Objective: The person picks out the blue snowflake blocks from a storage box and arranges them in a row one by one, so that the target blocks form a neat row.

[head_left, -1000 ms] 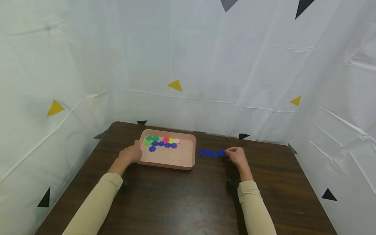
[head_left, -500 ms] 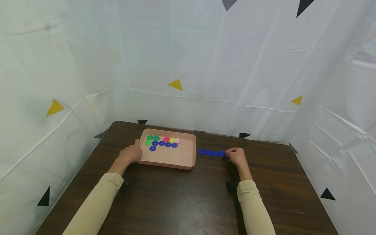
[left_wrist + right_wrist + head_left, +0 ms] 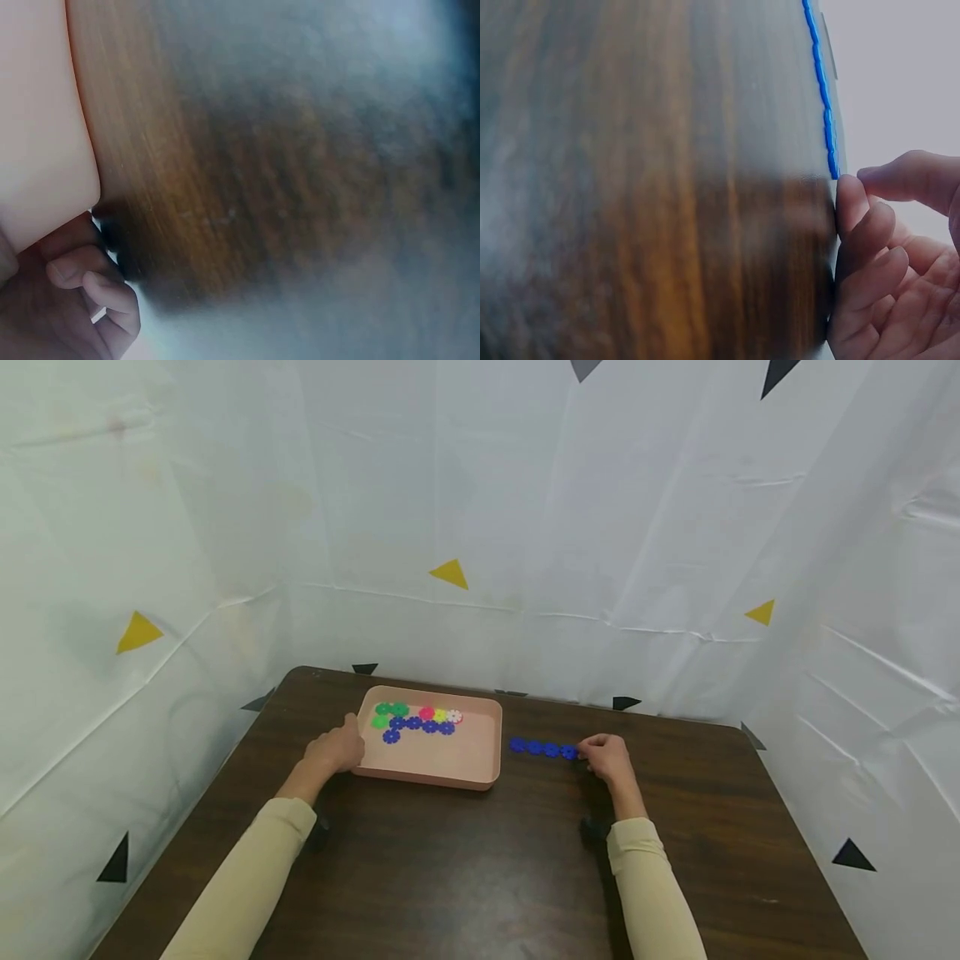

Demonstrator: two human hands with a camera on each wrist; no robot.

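head: above, forward-down | wrists: close, facing tabletop [image 3: 450,868] | head+right share: blue row [image 3: 552,749]

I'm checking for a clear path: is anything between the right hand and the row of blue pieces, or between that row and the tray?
Nothing visible. The right hand is at the right end of the row of blue pieces, and only table shows between the row's left end and the tray.

- Left forearm [image 3: 243,881] extends from the lower left.
- Left hand [image 3: 335,750], left of centre, has its fingers [image 3: 112,292] curled.
- Right forearm [image 3: 654,885] extends from the lower right.
- Right hand [image 3: 607,757], right of centre, pinches, thumb [image 3: 919,178] and forefinger [image 3: 852,202] tips close together.
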